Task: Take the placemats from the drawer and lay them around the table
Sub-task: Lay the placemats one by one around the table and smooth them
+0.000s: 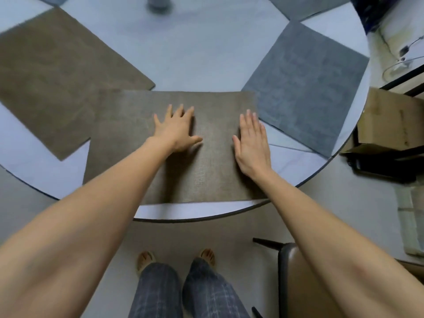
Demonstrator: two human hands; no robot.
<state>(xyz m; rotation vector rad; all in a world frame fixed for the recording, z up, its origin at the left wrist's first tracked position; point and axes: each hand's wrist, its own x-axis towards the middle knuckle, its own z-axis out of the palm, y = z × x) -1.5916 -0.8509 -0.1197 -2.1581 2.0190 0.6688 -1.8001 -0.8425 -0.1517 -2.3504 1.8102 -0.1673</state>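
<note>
Brown near placemat [174, 157]: woven-looking cloth, lying flat on the round table [160, 210] just inside its near edge, under both hands.
Risk, near edge: the near border of this mat lies close to the table rim; if the hands drag toward the person, it could probably slide over the rim and hang down.
Risk, overlap: its far left corner touches or slightly covers the second brown placemat [59, 76], and its far right corner comes very near the grey placemat [307, 88]; a push away from the person may ride over them or shift them.
Left hand [175, 130]: flat on the near mat, fingers spread and straight, palm down; it grasps nothing, only presses.
Right hand [252, 143]: flat on the same mat, right of the left hand, fingers together and straight; released, pressing only.
Chair [298, 283]: on the person's side of the near mat, to the right; it could catch a leg when the person steps on.
Further mats: beyond the near mat, more grey ones [305, 5] lie at the far rim.
</note>
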